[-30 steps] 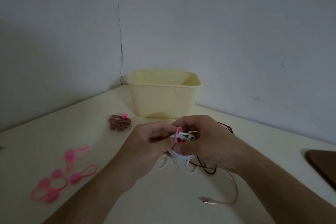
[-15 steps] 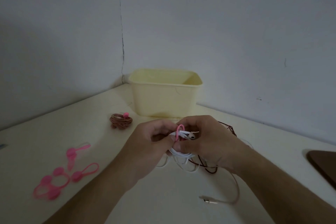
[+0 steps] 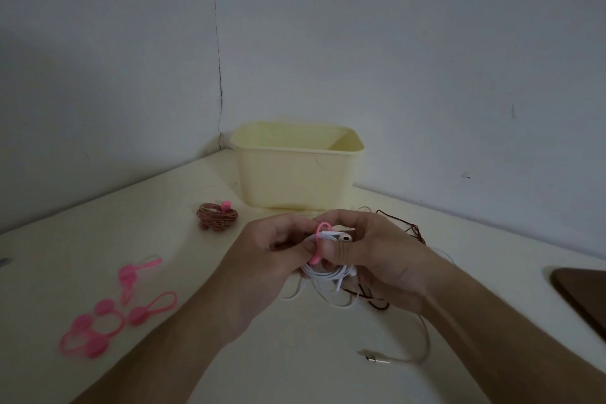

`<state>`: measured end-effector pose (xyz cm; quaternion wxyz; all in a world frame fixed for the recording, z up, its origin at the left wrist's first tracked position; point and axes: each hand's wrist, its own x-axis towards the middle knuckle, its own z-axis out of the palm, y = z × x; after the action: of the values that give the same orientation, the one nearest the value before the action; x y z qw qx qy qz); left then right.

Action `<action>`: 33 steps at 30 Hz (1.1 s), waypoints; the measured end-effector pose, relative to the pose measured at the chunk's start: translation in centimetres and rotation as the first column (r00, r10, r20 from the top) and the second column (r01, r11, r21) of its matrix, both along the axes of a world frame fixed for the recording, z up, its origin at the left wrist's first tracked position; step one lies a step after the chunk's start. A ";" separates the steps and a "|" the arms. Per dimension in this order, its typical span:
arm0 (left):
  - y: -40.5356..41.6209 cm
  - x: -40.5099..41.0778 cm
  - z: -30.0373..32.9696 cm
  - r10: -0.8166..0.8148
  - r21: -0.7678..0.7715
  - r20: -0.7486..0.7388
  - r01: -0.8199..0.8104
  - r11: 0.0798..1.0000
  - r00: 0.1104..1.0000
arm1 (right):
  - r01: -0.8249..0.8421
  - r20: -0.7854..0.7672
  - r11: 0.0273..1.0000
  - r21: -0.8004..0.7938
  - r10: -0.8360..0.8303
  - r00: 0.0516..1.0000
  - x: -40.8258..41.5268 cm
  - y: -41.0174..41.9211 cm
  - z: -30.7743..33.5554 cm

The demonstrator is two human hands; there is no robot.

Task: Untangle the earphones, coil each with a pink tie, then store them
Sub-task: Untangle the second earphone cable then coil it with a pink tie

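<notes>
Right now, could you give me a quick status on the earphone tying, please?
Both hands, left hand and right hand, hold the white earphones. Pink tie looped round the coil. Dark cable tangled underneath.

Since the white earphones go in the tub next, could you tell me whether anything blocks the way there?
Nothing visible does: the yellow tub stands open just beyond the white earphones, with bare table between.

Yellow bin (image 3: 296, 174) ahead, its open top unobstructed
</notes>
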<state>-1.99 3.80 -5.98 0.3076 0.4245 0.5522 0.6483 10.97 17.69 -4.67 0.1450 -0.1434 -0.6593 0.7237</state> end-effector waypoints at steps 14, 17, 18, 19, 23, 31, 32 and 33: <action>0.1 -0.5 -0.1 0.114 -0.039 0.030 -0.112 0.993 0.993 | -0.072 -0.063 0.978 -0.196 0.060 0.996 1.0 0.9 0.6; 0.1 -0.5 -0.1 0.125 -0.047 0.014 -0.124 0.991 0.992 | -0.044 -0.041 0.989 -0.140 0.039 0.998 1.0 0.9 0.7; 0.1 -0.5 -0.1 0.127 -0.050 0.002 -0.127 0.991 0.992 | -0.034 -0.031 0.992 -0.120 0.031 0.999 1.0 0.8 0.8; 0.1 -0.5 -0.1 0.131 -0.052 -0.010 -0.131 0.990 0.991 | -0.020 -0.021 0.995 -0.096 0.018 1.000 0.9 0.8 0.9; 0.1 -0.5 -0.1 0.148 -0.053 -0.036 -0.150 0.987 0.988 | 0.043 0.010 0.999 -0.029 -0.043 0.999 0.6 0.2 1.1; 0.3 -0.8 -0.3 0.169 -0.031 -0.060 -0.171 0.985 0.984 | 0.022 0.002 0.999 -0.035 -0.022 1.000 0.6 -0.4 1.3; 0.3 -0.8 -0.3 0.168 -0.028 -0.071 -0.170 0.985 0.983 | 0.022 -0.003 0.999 -0.024 -0.022 1.000 0.6 -0.4 1.2; 0.3 -0.8 -0.4 0.167 -0.024 -0.085 -0.169 0.985 0.982 | 0.026 -0.004 1.000 -0.011 -0.026 1.000 0.6 -0.4 1.1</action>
<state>-2.74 4.12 -6.34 0.2352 0.3981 0.6084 0.6451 11.60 17.31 -3.55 0.1548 -0.1515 -0.6530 0.7257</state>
